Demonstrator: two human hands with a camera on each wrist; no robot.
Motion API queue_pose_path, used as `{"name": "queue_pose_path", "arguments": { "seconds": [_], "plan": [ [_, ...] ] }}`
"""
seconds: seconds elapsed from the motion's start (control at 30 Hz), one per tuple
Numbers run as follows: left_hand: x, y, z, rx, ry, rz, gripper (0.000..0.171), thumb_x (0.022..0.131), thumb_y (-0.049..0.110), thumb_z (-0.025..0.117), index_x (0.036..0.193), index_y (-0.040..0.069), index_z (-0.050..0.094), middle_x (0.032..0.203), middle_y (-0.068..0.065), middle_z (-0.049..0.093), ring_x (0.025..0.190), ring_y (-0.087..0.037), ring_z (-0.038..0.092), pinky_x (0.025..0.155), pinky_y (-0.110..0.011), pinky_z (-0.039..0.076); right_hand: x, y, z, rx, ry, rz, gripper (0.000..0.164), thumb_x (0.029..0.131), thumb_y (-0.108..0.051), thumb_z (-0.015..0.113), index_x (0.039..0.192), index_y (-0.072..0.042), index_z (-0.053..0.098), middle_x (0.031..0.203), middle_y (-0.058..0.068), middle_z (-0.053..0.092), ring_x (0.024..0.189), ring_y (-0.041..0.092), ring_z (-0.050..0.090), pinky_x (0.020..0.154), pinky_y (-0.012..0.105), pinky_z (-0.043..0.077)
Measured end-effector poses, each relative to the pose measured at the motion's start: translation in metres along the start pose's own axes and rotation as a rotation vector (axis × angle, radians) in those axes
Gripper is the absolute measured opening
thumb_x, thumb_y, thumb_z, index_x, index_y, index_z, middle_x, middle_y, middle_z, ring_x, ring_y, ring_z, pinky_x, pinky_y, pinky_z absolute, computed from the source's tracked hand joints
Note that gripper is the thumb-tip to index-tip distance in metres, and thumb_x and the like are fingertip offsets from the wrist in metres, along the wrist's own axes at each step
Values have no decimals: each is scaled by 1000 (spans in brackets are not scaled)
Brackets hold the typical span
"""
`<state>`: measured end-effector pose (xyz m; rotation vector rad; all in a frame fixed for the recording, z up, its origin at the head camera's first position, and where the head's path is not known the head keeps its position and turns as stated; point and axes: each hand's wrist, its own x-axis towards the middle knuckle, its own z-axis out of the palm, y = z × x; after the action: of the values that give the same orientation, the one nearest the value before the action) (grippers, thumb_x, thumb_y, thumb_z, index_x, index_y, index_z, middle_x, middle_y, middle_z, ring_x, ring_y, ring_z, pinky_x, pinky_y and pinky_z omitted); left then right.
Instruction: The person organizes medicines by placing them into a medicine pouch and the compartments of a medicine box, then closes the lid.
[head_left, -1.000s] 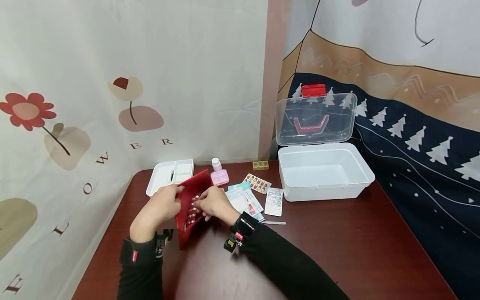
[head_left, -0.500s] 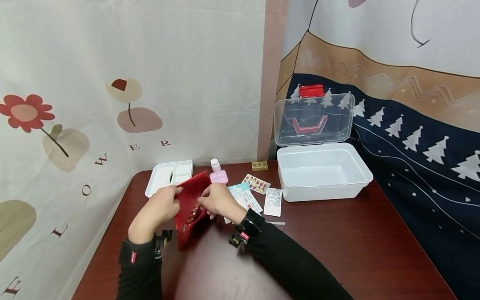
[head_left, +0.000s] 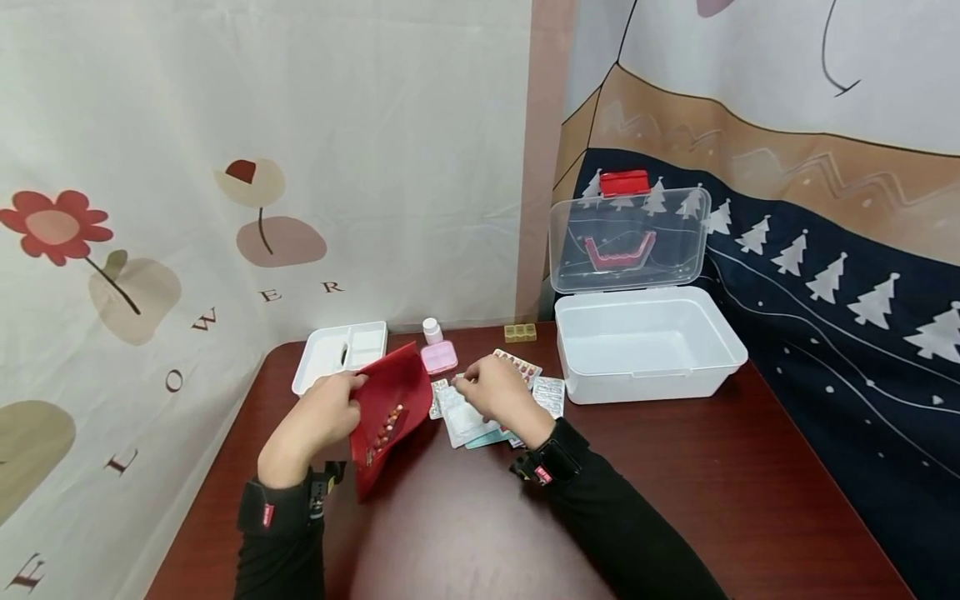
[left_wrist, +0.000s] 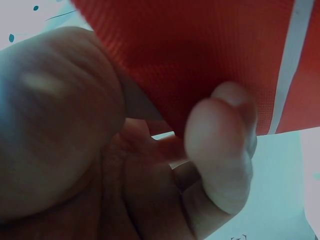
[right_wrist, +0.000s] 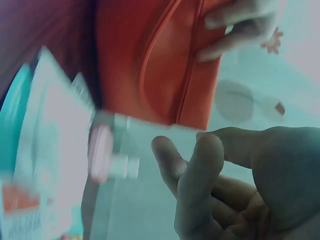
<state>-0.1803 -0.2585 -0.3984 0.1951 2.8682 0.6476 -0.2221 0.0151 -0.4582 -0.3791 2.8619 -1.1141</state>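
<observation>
Currently, your left hand (head_left: 321, 419) pinches the red pouch (head_left: 401, 379), near left, a pill strip (head_left: 387, 427) already inside; your right hand (head_left: 504, 393), loosely curled, visibly empty, is over packets (head_left: 463, 419); farther right, a capsule blister (head_left: 524, 367) lies outside.

Pale glare spreads toward the near edge of the table (head_left: 450, 533), with soft shadow beside the pouch (head_left: 405, 379). Cyan-tinted wrist views show the left hand (left_wrist: 142, 172) dim and backlit, the packets (right_wrist: 55, 145) blurred.
</observation>
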Motion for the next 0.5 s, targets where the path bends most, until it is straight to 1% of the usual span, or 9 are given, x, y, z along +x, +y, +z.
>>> {"name": "queue_pose_path", "arguments": {
  "seconds": [0.07,0.13,0.2,0.37,0.5],
  "plan": [
    [0,0,-1,-3,-3,-4,52,100,-2,55,151,-14,58,144,-34,67,105,-32,70,75,-33,57,0,9,-5,-56,50,4,25,100,-31,75,103,-10,89,90,3,84,75,19,77,78,38,58],
    [0,0,0,-1,-3,-5,51,100,-2,55,150,-13,59,144,-33,68,105,-32,71,76,-33,58,1,17,-8,-88,88,6,24,100,-30,76,103,-11,89,100,3,84,87,24,76,82,42,58],
    [0,0,-1,2,-2,-2,51,100,-2,55,150,-14,59,144,-33,67,105,-32,70,76,-33,57,2,23,-10,-97,104,12,22,100,-29,76,101,-12,90,100,4,83,88,27,75,79,42,57],
    [1,-1,0,5,-1,-2,51,101,-1,54,150,-13,59,145,-33,67,106,-32,70,76,-33,55,5,34,-12,-139,118,22,21,99,-30,75,89,-17,89,90,5,82,77,22,67,73,39,52],
    [1,0,0,-1,-6,-9,52,101,-1,55,151,-13,58,145,-33,67,105,-32,69,73,-32,54,7,39,-11,-149,93,52,20,99,-32,77,93,-17,89,96,5,84,84,22,70,80,40,55]
  ]
}}
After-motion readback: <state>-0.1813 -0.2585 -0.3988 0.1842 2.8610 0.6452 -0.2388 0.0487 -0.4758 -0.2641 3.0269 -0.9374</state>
